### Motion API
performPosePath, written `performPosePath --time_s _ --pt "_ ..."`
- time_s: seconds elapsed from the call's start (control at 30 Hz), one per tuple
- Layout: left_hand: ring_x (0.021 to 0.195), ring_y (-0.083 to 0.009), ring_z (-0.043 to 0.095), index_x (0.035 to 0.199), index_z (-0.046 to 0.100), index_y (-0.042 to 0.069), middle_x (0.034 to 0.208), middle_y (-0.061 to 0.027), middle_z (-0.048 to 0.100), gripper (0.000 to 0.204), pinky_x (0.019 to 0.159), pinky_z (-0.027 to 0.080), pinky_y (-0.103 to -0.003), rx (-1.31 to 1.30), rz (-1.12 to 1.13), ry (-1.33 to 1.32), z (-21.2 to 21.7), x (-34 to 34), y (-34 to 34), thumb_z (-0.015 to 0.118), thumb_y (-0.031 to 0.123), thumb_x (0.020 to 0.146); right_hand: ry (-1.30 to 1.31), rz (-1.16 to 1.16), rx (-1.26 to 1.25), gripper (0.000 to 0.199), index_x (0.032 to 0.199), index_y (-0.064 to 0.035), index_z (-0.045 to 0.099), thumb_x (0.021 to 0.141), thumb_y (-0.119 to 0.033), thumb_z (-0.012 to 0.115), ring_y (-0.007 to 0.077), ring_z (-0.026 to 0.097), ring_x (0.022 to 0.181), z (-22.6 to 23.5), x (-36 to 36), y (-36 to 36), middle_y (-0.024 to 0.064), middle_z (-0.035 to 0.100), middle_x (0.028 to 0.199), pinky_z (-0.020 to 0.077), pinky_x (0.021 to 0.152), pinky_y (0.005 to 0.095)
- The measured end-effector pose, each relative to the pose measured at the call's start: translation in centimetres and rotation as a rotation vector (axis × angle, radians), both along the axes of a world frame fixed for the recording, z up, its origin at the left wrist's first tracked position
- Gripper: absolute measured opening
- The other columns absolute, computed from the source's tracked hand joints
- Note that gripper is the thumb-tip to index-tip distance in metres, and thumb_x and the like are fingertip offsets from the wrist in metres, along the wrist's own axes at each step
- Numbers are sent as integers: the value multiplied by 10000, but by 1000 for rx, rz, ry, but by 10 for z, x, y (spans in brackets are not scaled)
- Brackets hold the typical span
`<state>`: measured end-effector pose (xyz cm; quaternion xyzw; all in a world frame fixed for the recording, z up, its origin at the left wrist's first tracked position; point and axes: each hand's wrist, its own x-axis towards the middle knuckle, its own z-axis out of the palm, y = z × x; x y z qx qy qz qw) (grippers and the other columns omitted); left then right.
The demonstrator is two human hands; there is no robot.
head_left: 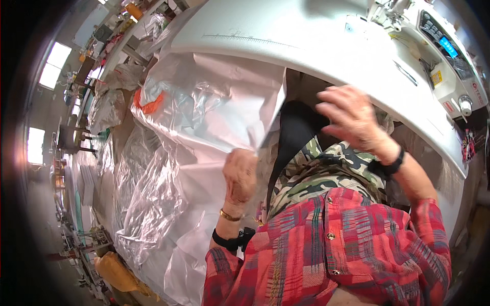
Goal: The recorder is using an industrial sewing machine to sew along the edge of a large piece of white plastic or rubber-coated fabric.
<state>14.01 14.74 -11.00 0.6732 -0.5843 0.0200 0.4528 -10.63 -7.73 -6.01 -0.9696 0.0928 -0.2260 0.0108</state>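
My left hand (240, 176) is closed on the edge of a large white plastic sheet (219, 137), with creases gathering at its fingers. The sheet spreads down the left side and up to the front edge of a sewing machine table (245, 30). In front of that edge, over my lap, my right hand (352, 120) is raised with its fingers apart and nothing in them, slightly smeared by motion. Between the hands, a black cloth (296, 135) lies beside camouflage-patterned fabric (326, 173) on my lap.
At the upper right stands the sewing machine head (449, 56) with a lit blue display. An orange piece (149, 103) shows by the sheet's far left part. Shiny clear plastic (148, 188) lies bunched at left, with a yellow-brown bundle (120, 273) at lower left.
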Motion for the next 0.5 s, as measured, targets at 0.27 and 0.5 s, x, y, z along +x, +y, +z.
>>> performPosePath --time_s 0.27,0.5 --pt "647 -273 577 841 594 7 747 -122 600 46 579 436 -364 532 -701 367 78 -22 43 634 26 831 345 225 -49 231 1005 -129 626 779 -173 647 180 534 1045 -41 58 0 14 583 952 277 1098 496" --pt "708 -165 648 1023 631 -66 792 -115 663 178 655 528 -276 1060 -669 1090 52 37 56 597 53 895 494 218 77 70 871 -170 654 835 -188 597 177 604 916 -78 19 19 -7 616 820 391 871 403"
